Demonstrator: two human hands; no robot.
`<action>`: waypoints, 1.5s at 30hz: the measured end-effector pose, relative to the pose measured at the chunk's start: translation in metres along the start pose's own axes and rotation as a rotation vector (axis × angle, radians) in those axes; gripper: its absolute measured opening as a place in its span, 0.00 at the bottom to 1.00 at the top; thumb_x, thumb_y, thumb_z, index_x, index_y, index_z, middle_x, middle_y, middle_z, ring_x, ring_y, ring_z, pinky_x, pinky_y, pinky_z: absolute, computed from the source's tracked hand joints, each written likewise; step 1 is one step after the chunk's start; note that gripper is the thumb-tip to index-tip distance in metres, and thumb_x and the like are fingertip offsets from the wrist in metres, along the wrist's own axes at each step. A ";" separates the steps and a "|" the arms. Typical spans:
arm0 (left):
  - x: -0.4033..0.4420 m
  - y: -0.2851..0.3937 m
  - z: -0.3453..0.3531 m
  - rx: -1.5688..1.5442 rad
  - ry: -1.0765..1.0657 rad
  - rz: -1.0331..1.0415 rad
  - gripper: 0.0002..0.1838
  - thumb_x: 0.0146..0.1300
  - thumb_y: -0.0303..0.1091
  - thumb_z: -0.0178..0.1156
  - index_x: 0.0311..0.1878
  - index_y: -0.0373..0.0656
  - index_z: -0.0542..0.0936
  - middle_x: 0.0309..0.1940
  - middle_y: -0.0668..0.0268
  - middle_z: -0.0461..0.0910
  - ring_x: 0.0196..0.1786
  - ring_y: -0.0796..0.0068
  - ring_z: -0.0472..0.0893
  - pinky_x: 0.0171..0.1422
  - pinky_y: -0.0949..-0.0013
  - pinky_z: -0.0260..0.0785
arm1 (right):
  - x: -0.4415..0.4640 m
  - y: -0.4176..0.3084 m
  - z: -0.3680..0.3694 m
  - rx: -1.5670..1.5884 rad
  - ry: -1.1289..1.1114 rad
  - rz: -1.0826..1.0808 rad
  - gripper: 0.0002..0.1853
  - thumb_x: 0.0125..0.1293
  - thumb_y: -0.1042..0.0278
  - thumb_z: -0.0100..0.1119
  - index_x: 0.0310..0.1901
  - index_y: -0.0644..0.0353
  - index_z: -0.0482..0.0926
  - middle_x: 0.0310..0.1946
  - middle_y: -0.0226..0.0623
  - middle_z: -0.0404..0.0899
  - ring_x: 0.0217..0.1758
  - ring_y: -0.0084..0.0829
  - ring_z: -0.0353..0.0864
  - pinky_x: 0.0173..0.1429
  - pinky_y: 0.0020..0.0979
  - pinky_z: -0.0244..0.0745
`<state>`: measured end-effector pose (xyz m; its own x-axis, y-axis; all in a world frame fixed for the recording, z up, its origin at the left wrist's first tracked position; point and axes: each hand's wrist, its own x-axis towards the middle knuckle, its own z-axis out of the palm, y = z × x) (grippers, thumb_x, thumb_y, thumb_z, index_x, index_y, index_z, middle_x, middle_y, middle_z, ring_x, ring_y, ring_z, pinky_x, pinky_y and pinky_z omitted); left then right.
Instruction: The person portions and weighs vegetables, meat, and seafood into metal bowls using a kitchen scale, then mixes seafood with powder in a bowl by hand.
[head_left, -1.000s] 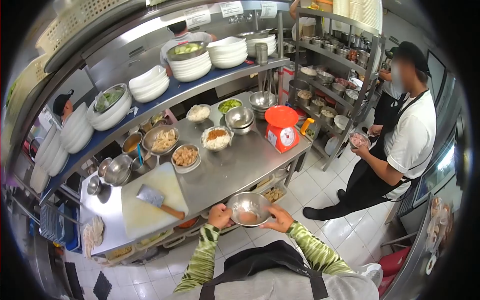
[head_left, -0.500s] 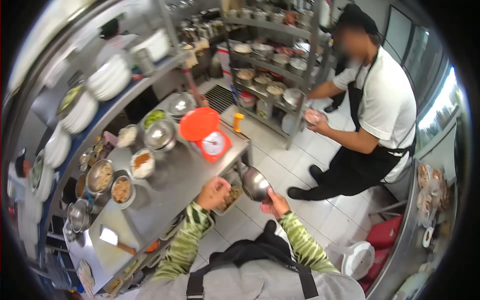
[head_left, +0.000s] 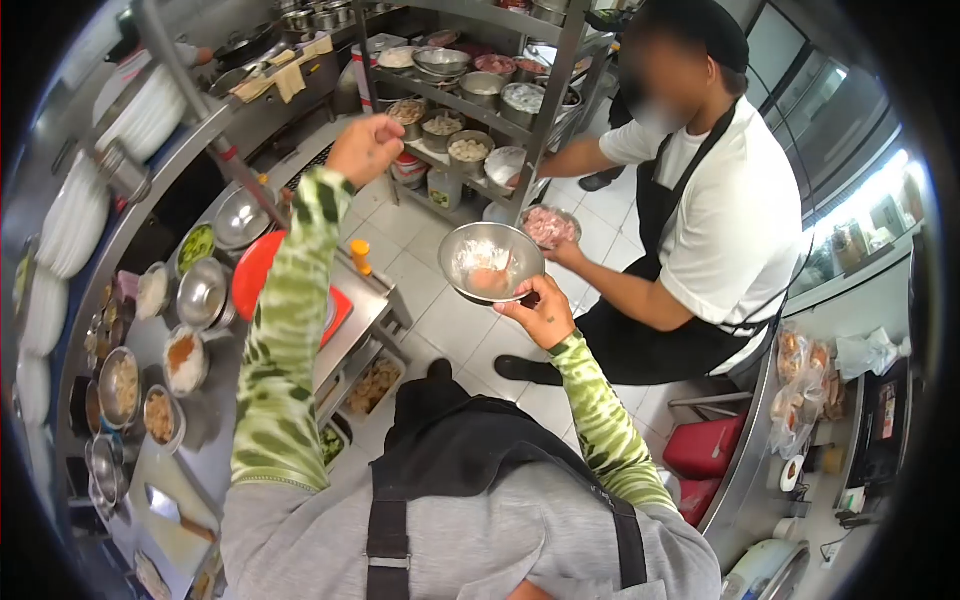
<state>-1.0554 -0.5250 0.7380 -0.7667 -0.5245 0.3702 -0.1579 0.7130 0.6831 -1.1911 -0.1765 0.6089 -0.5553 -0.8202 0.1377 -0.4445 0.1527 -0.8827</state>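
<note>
In the middle of the view my right hand [head_left: 541,312] grips the near rim of a shiny metal bowl [head_left: 455,248], thumb over the edge. The bowl is tilted toward me; a pale pinkish patch shows inside, and I cannot tell whether it is food or a reflection. My left hand [head_left: 366,150] is raised at the upper left with curled fingers, near the shelf rack; whether anything small is in them is hidden. Just beyond my bowl, a co-worker's hand holds another metal bowl of pink raw meat [head_left: 548,227].
A steel rack [head_left: 470,105] with several filled bowls stands ahead, beside a co-worker [head_left: 720,210]. The steel counter [head_left: 215,425] on my left carries food bowls, a red scale [head_left: 337,315] partly behind my sleeve, and a cleaver [head_left: 163,503] on a cutting board [head_left: 160,540]. Red containers [head_left: 705,447] stand at right.
My left hand has moved up and forward from the counter's edge. My right hand has raised the bowl, whose inside now shows. My view has swung right and nearer to the rack and co-worker.
</note>
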 end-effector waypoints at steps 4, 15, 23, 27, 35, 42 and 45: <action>0.140 -0.058 0.023 0.099 0.032 0.080 0.16 0.59 0.32 0.63 0.49 0.37 0.80 0.32 0.64 0.83 0.28 0.77 0.80 0.33 0.70 0.74 | 0.078 0.010 -0.014 -0.096 -0.002 -0.097 0.22 0.47 0.58 0.80 0.36 0.60 0.76 0.37 0.36 0.72 0.34 0.28 0.75 0.40 0.30 0.73; 0.591 -0.311 0.137 0.600 -0.107 0.168 0.21 0.53 0.36 0.63 0.52 0.43 0.81 0.47 0.51 0.83 0.50 0.49 0.81 0.58 0.52 0.73 | 0.351 0.065 0.002 -0.085 -0.169 -0.091 0.22 0.47 0.61 0.80 0.38 0.55 0.75 0.53 0.45 0.72 0.51 0.46 0.78 0.51 0.38 0.76; 0.697 -0.405 0.169 0.682 -0.287 0.163 0.21 0.55 0.36 0.63 0.52 0.40 0.80 0.46 0.51 0.83 0.50 0.51 0.82 0.57 0.53 0.74 | 0.431 0.089 0.016 -0.040 -0.150 0.045 0.23 0.49 0.56 0.77 0.43 0.53 0.76 0.55 0.49 0.70 0.54 0.53 0.77 0.54 0.44 0.74; 0.727 -0.445 0.160 0.712 -0.317 0.141 0.20 0.56 0.37 0.63 0.52 0.39 0.80 0.46 0.51 0.83 0.49 0.52 0.82 0.56 0.53 0.74 | 0.451 0.087 0.029 0.016 -0.157 0.153 0.22 0.50 0.53 0.75 0.40 0.54 0.76 0.51 0.47 0.71 0.51 0.52 0.76 0.53 0.44 0.73; 0.757 -0.455 0.147 0.712 -0.321 0.095 0.20 0.57 0.37 0.63 0.52 0.37 0.80 0.46 0.52 0.83 0.48 0.54 0.82 0.54 0.54 0.75 | 0.490 0.064 0.024 0.053 -0.173 0.014 0.22 0.52 0.49 0.73 0.39 0.54 0.75 0.41 0.40 0.78 0.48 0.51 0.77 0.53 0.46 0.72; 0.743 -0.426 0.139 0.599 -0.256 -0.032 0.20 0.59 0.37 0.63 0.52 0.35 0.79 0.45 0.52 0.83 0.47 0.56 0.83 0.53 0.55 0.76 | 0.511 0.014 -0.018 0.337 -0.122 0.089 0.18 0.51 0.67 0.78 0.38 0.59 0.76 0.37 0.32 0.74 0.37 0.24 0.76 0.39 0.28 0.73; 0.735 -0.420 0.129 0.433 -0.211 -0.121 0.20 0.60 0.37 0.63 0.52 0.35 0.79 0.45 0.52 0.83 0.47 0.56 0.83 0.52 0.56 0.76 | 0.516 0.013 -0.018 0.317 -0.055 0.069 0.19 0.51 0.62 0.78 0.38 0.57 0.76 0.37 0.33 0.73 0.35 0.26 0.75 0.39 0.30 0.73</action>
<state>-1.6332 -1.1496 0.6418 -0.8291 -0.5418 0.1381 -0.4634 0.8041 0.3722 -1.4959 -0.5882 0.6766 -0.5340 -0.8436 0.0563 -0.1620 0.0367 -0.9861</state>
